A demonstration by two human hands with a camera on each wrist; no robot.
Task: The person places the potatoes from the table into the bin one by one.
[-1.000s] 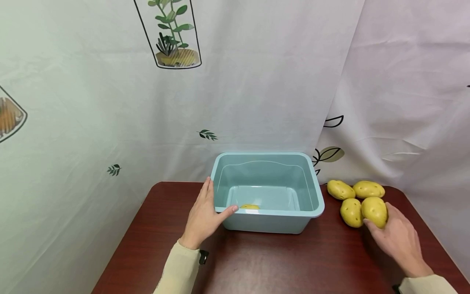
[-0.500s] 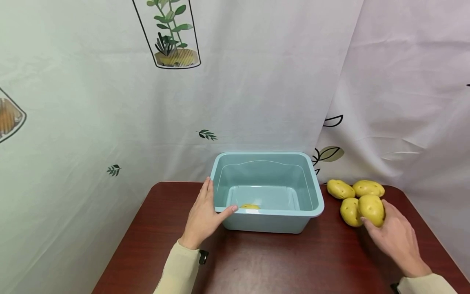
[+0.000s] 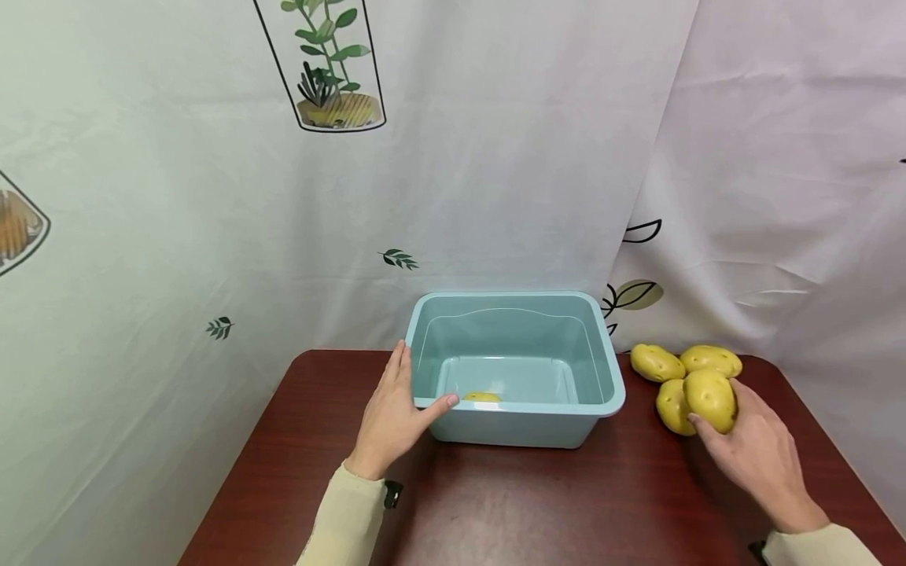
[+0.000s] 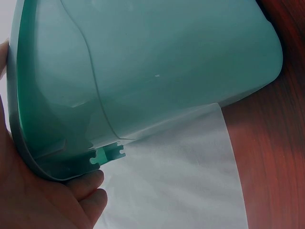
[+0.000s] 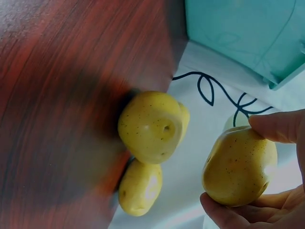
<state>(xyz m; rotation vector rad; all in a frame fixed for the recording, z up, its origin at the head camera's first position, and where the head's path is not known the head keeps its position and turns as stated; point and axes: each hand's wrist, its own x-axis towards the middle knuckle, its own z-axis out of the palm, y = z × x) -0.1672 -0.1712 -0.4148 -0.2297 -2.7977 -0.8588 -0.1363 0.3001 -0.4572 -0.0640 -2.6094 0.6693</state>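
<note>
Gripping a potato [image 3: 710,399] in your right hand [image 3: 764,456] at four o'clock, you touch the tub [image 3: 524,428], left hand [image 3: 392,420] unclenched.

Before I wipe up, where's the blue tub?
In the head view, the tub stands on the table between the left hand and the potatoes at right.

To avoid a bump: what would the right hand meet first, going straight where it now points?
The right hand, with its held potato, would probably meet the front loose potato first. It looks lifted, so might pass above; depth is unclear.
</note>
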